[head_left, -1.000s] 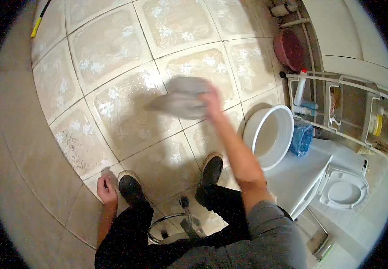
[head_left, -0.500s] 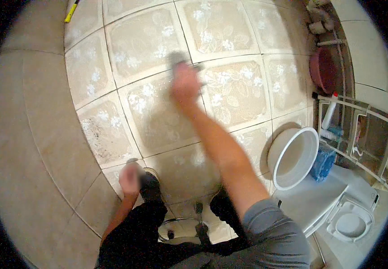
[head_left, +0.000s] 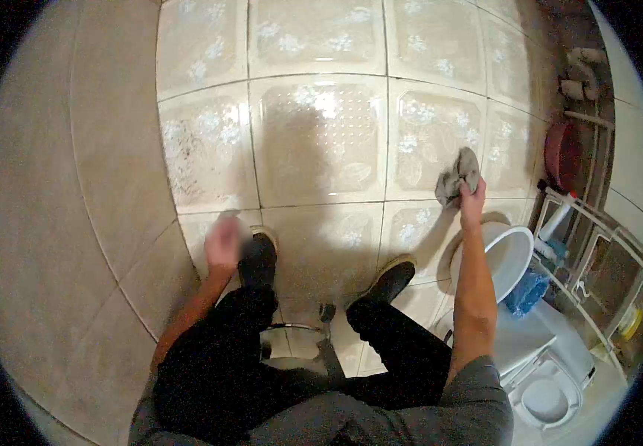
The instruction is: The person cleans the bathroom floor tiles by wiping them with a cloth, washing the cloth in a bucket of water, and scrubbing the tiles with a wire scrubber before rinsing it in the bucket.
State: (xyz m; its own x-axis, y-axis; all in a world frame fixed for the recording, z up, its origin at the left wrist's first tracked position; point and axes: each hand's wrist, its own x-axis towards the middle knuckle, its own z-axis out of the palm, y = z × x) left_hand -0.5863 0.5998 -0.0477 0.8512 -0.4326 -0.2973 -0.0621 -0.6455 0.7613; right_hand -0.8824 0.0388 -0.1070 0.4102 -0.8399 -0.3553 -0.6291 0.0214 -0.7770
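The right hand (head_left: 472, 204) was closed around a bunched grey cloth (head_left: 465, 165), its fingers gathered on the near end. The cloth was located toward the right edge of the tiled floor (head_left: 321, 175), near the white basin (head_left: 515, 247); contact between cloth and floor could not be determined. Half a second earlier, the same hand had been over the middle of the floor, well apart from the basin. The right forearm now partly covered the basin, which had been in full view. The left hand (head_left: 222, 244) remained at the left edge of the floor, just beside the left shoe (head_left: 259, 260); blur prevented reading of its finger position. The blue package (head_left: 527, 292) stayed next to the basin. Dark specks (head_left: 187, 160) marked the floor's left edge, as before.
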